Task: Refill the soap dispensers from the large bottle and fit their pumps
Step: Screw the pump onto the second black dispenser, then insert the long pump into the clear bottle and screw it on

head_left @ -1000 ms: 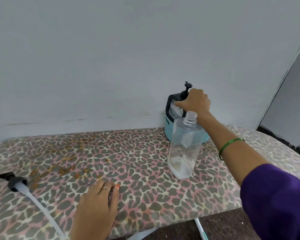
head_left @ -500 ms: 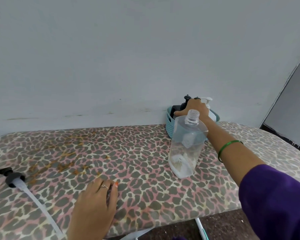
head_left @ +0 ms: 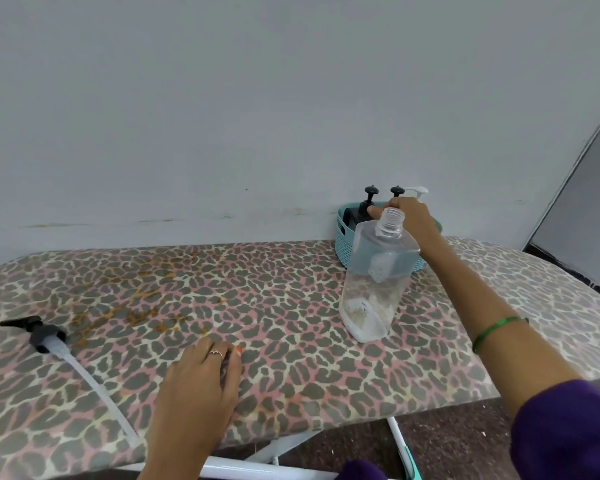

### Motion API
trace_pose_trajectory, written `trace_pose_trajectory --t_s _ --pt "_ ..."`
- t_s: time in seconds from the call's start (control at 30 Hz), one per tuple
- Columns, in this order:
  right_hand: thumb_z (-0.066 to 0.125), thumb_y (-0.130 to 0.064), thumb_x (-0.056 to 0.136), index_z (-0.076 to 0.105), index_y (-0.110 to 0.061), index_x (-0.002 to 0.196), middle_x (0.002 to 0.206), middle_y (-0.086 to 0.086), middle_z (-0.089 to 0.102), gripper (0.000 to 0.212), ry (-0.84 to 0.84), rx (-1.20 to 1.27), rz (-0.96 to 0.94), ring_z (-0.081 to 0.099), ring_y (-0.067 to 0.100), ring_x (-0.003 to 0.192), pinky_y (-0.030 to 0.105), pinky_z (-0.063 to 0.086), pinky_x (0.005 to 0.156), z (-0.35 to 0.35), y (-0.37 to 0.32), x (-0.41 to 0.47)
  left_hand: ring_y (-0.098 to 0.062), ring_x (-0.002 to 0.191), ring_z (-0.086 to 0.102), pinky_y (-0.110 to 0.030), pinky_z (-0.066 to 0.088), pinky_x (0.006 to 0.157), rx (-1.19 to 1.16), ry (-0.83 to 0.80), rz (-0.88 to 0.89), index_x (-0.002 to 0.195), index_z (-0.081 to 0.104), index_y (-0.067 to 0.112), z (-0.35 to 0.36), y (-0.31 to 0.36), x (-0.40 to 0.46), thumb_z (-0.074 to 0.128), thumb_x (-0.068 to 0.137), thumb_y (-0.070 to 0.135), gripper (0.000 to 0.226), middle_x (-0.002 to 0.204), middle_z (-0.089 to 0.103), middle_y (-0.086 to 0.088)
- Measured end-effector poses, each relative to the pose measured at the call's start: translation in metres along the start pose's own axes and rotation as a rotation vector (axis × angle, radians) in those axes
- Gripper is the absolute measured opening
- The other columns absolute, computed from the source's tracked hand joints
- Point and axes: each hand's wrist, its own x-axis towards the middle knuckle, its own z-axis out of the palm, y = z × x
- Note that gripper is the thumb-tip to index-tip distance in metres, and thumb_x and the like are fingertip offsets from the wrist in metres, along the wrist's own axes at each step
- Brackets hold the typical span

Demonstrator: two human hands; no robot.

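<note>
A: Leopard-print surface (head_left: 291,299) against a plain wall. Left hand (head_left: 201,386) flat near the front edge, grip holding nothing. Loose pump (head_left: 45,336) lies far left.

B: Big bottle (head_left: 378,282)?

A: Upright mid-right, uncapped, nearly empty. Probably light, tippy, slick plastic; take it round the body.

B: Right hand (head_left: 413,220)?

A: In the basket (head_left: 343,244) at the back, fingers curled on a dispenser (head_left: 355,216). Middle is open room.

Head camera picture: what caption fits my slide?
Right hand reaches into basket behind open bottle; left hand rests on board.
</note>
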Motion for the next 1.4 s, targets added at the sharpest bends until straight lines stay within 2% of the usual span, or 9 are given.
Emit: trace_pose_trajectory --t_s 0.17,0.33,0.47,0.53,0.6,0.8,0.97,1.2,1.4 --pt "0.047 -0.066 0.087 0.068 -0.010 0.100 0.093 0.006 0.071 0.062 0.147 0.816 0.160 0.065 0.016 0.084 0.027 0.052 0.074 -0.024 -0.012 -0.082 -0.016 0.074 0.057 -0.036 0.051 0.066 -0.009 -0.019 -0.021 0.088 0.069 0.016 -0.006 0.007 -0.002 0.060 0.094 0.023 0.013 0.082 0.057 0.008" --pt "0.065 -0.087 0.044 0.037 -0.029 0.144 0.142 -0.004 0.048 0.119 -0.105 0.829 0.018 0.049 0.012 0.126 0.035 0.041 0.103 -0.009 -0.011 -0.145 -0.016 0.072 0.057 -0.035 0.051 0.064 0.001 -0.008 -0.020 0.089 0.071 0.014 -0.008 0.008 -0.003 0.057 0.095 0.026 0.019 0.082 0.059 0.006" --pt "0.087 -0.037 0.064 0.034 -0.034 0.133 0.117 -0.024 0.051 0.087 -0.094 0.739 0.008 0.054 -0.013 0.102 0.013 0.047 0.086 0.011 -0.021 -0.157 -0.017 0.072 0.056 -0.035 0.050 0.063 0.001 0.001 -0.005 0.087 0.070 0.012 -0.006 0.005 -0.004 0.055 0.096 0.026 0.023 0.080 0.058 0.004" --pt "0.085 -0.027 0.070 0.039 -0.030 0.129 0.115 -0.017 0.056 0.074 -0.039 0.735 0.060 0.057 -0.005 0.101 0.017 0.050 0.086 0.016 -0.026 -0.155 -0.017 0.072 0.054 -0.035 0.048 0.064 0.000 -0.004 -0.003 0.088 0.069 0.012 -0.006 0.005 -0.004 0.052 0.097 0.027 0.025 0.080 0.057 0.004" --pt "0.086 -0.031 0.068 0.043 -0.024 0.135 0.121 -0.003 0.061 0.079 -0.006 0.732 0.083 0.062 0.010 0.106 0.032 0.053 0.092 0.021 -0.027 -0.153 -0.016 0.072 0.053 -0.035 0.047 0.064 0.000 -0.004 0.001 0.087 0.069 0.012 -0.006 0.004 -0.004 0.050 0.098 0.028 0.027 0.080 0.056 0.004" --pt "0.083 -0.022 0.074 0.052 -0.026 0.120 0.112 -0.002 0.068 0.056 -0.113 0.828 0.024 0.068 0.011 0.099 0.032 0.054 0.088 0.028 -0.060 -0.164 -0.017 0.080 0.057 -0.033 0.048 0.069 -0.053 -0.027 -0.003 0.101 0.070 0.011 -0.011 0.007 -0.006 0.048 0.099 0.029 0.027 0.090 0.062 0.002" --pt "0.088 -0.040 0.062 0.049 -0.017 0.131 0.119 0.001 0.066 0.082 -0.223 0.835 0.005 0.065 0.016 0.107 0.043 0.052 0.096 0.051 -0.090 -0.174 -0.017 0.102 0.062 -0.030 0.050 0.084 -0.228 -0.014 -0.049 0.128 0.058 0.008 -0.017 0.009 -0.008 0.045 0.102 0.027 0.035 0.122 0.062 -0.004" --pt "0.083 -0.019 0.073 0.053 -0.022 0.125 0.116 -0.002 0.068 0.060 -0.232 0.860 -0.042 0.066 0.011 0.104 0.040 0.053 0.095 0.066 -0.096 -0.181 -0.017 0.081 0.059 -0.026 0.041 0.067 -0.121 0.026 0.016 0.109 0.067 0.009 -0.011 0.001 -0.007 0.047 0.101 0.024 0.026 0.094 0.064 -0.002" --pt "0.085 -0.038 0.067 0.048 -0.025 0.129 0.120 -0.007 0.063 0.073 -0.181 0.791 -0.047 0.062 0.007 0.109 0.037 0.050 0.099 0.059 -0.090 -0.181 -0.019 0.089 0.061 -0.026 0.046 0.072 -0.135 0.012 0.064 0.116 0.063 0.008 -0.011 0.009 -0.002 0.038 0.102 0.030 0.036 0.103 0.065 -0.004"
